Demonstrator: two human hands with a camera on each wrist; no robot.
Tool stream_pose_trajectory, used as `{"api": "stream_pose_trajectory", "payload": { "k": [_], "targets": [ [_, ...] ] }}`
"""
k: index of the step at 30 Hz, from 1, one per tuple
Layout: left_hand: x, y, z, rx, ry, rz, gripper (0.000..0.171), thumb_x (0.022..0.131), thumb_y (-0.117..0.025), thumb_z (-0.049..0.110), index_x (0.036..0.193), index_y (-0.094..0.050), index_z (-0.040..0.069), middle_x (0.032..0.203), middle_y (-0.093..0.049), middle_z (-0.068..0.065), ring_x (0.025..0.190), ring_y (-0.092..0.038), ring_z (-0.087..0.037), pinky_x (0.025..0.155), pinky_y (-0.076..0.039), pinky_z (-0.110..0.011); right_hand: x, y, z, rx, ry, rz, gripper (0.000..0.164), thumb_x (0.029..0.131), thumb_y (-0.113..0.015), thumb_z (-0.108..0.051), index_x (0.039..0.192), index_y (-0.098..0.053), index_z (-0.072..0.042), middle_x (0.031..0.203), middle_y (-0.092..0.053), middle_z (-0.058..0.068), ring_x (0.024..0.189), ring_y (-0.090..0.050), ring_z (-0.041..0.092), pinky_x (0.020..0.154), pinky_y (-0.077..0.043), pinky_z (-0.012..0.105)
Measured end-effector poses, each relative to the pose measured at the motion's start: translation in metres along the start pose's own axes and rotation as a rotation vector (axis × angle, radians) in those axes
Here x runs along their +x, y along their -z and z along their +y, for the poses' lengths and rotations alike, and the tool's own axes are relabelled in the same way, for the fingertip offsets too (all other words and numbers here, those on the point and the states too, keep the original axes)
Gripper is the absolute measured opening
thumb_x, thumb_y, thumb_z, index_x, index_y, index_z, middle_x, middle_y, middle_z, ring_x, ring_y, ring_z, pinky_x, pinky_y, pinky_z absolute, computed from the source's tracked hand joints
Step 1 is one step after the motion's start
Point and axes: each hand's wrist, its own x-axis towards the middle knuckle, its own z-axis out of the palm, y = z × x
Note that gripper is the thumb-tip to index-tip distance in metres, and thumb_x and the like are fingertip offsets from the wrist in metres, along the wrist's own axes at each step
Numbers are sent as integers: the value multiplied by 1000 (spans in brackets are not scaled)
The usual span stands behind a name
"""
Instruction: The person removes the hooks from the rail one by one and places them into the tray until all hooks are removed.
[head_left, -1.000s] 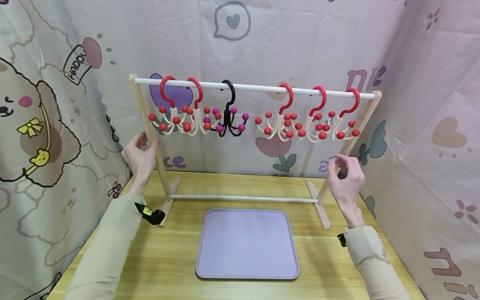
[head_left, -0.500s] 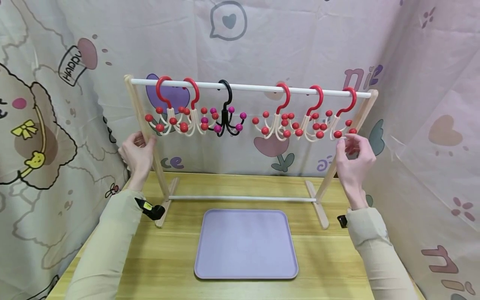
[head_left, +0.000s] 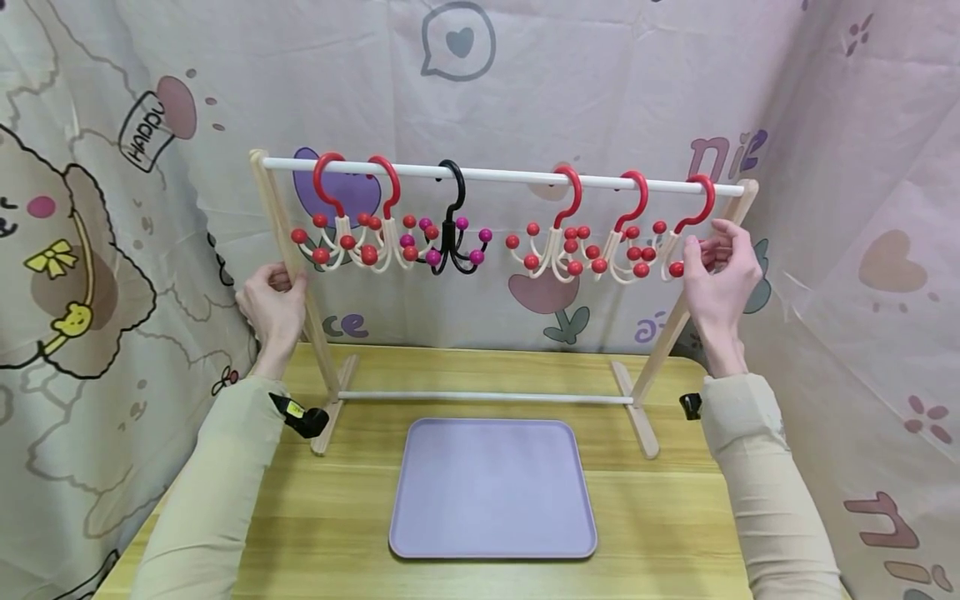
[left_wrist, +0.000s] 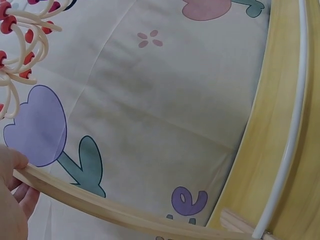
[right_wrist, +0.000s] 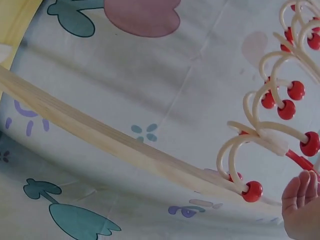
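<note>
A rack with a white rail (head_left: pixel 502 176) holds several octopus-shaped hook hangers. Most are red and cream with red ball tips, such as the rightmost hanger (head_left: pixel 702 200); one is a black hanger (head_left: pixel 450 196) with magenta balls. My left hand (head_left: pixel 273 312) grips the rack's left wooden post (left_wrist: pixel 100 210), thumb on one side and fingers on the other. My right hand (head_left: pixel 722 287) is raised beside the rightmost hanger, in front of the right post (head_left: pixel 670 337). In the right wrist view its loosely bent fingers (right_wrist: pixel 302 192) lie close to the red hook; no grip shows.
A lilac tray (head_left: pixel 492 492) lies on the wooden table (head_left: pixel 330 517) in front of the rack. The rack's lower white bar (head_left: pixel 487 397) joins its two wooden feet. Patterned cloth (head_left: pixel 540 75) hangs behind and at both sides.
My right hand has risen along the right post to the rightmost hanger. My left hand has closed in on the left post and now grips it. The hangers stay on the rail.
</note>
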Motion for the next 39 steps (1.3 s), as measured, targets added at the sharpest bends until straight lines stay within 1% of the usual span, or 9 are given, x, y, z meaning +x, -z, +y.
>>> {"api": "stream_pose_trajectory", "payload": {
  "k": [2, 5, 8, 11, 15, 20, 25, 30, 39],
  "targets": [
    [0, 1, 0, 11, -14, -5, 23, 90, -70, 18, 104, -75, 0, 91, -74, -16, 79, -46, 3, 105, -37, -39, 4, 0, -1, -15, -21, -23, 44, 96, -64, -34, 132, -61, -10, 87, -53, -25, 77, -53, -4, 77, -47, 12],
    [0, 1, 0, 24, -25, -17, 24, 91, -70, 17, 105, -74, -1, 97, -73, -22, 84, -52, -7, 105, -37, -40, 10, 0, -3, -45, -55, -59, 45, 96, -63, -38, 134, -61, -14, 87, -53, -24, 76, -54, -4, 74, -47, 10],
    [1, 2, 0, 25, -21, -34, 25, 91, -70, 18, 105, -73, -2, 93, -71, -18, 96, -57, -21, 107, -35, -42, 15, 0, -5, -68, -78, -91, 46, 96, -62, -39, 135, -61, -14, 87, -53, -24, 76, -53, -5, 73, -46, 9],
    [1, 2, -1, 12, -15, -37, 24, 90, -71, 17, 105, -73, -2, 88, -68, -10, 106, -58, -30, 108, -32, -43, 20, -1, -6, -70, -87, -118, 47, 97, -61, -39, 134, -62, -11, 87, -53, -24, 78, -53, -5, 74, -45, 10],
    [1, 2, -2, 1, -7, -35, 24, 89, -72, 17, 104, -73, -2, 87, -68, -8, 110, -58, -32, 108, -32, -43, 25, -3, -7, -77, -101, -138, 47, 98, -60, -41, 130, -64, -8, 89, -54, -23, 80, -53, -4, 75, -44, 13],
    [1, 3, -2, 3, -8, -45, 24, 90, -72, 15, 105, -73, -2, 89, -68, -11, 107, -58, -31, 108, -33, -43, 28, -5, -8, -86, -108, -143, 45, 98, -60, -41, 128, -66, -9, 93, -59, -19, 82, -54, -4, 78, -46, 13],
    [1, 3, -1, 15, -9, -50, 25, 91, -71, 17, 107, -73, -2, 94, -70, -17, 103, -58, -27, 107, -34, -42, 29, -6, -9, -84, -99, -137, 43, 99, -59, -40, 125, -67, -7, 88, -57, -23, 77, -55, -3, 72, -47, 9],
    [2, 3, -2, 24, 2, -56, 27, 92, -71, 21, 108, -73, -1, 97, -71, -20, 108, -58, -30, 106, -34, -44, 30, -7, -9, -84, -91, -127, 42, 99, -59, -40, 123, -68, -6, 87, -58, -23, 75, -56, -4, 68, -47, 7],
    [1, 2, -1, 29, 5, -56, 27, 92, -70, 18, 110, -71, -2, 103, -71, -25, 108, -58, -32, 105, -35, -45, 29, -8, -11, -92, -73, -118, 43, 99, -57, -41, 124, -69, -8, 95, -66, -11, 76, -59, -3, 71, -48, 7]
  ]
}}
